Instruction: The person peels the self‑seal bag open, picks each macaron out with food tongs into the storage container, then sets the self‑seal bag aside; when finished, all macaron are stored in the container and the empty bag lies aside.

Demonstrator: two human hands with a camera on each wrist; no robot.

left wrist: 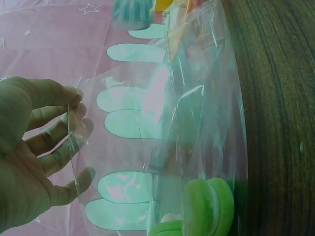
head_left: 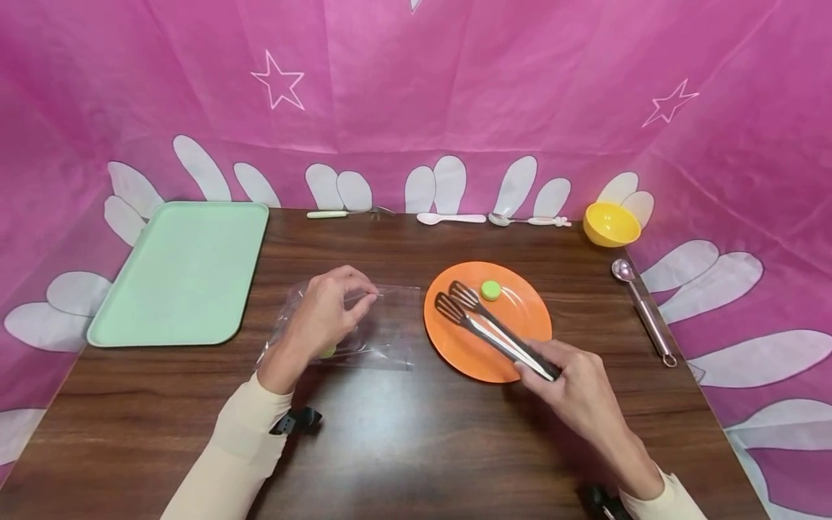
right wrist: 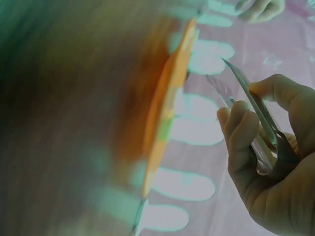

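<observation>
A clear plastic bag [head_left: 364, 325] is pinched at its upper edge by the left hand [head_left: 325, 310], thumb and fingers [left wrist: 59, 123] curled onto the film, near the middle of the dark wooden bench [head_left: 390, 433]. Green round macaron-like pieces [left wrist: 209, 206] are seen inside the bag in the left wrist view, lying at its lower end against the bench.

A pair of metal tongs with slotted dark tips [head_left: 487, 328] is gripped at the handle end by the right hand [head_left: 578, 393], fingers [right wrist: 241, 132] wrapped around both arms. The tong tips are held slightly apart over the round orange plate [head_left: 520, 339], which sits right of the bag toward the bench's right half. A small green round piece [head_left: 490, 290] rests on the plate just beside the tips, not touched by them.

A pale green rectangular tray [head_left: 182, 271] is set at the far left corner. Along the far edge are laid a green-handled fork [head_left: 347, 213], a white plastic spoon [head_left: 451, 218] and a metal spoon with a white handle [head_left: 528, 220]. A small yellow bowl [head_left: 611, 224] stands at the far right corner, and a metal scoop with a long handle [head_left: 643, 310] lies along the right edge.
</observation>
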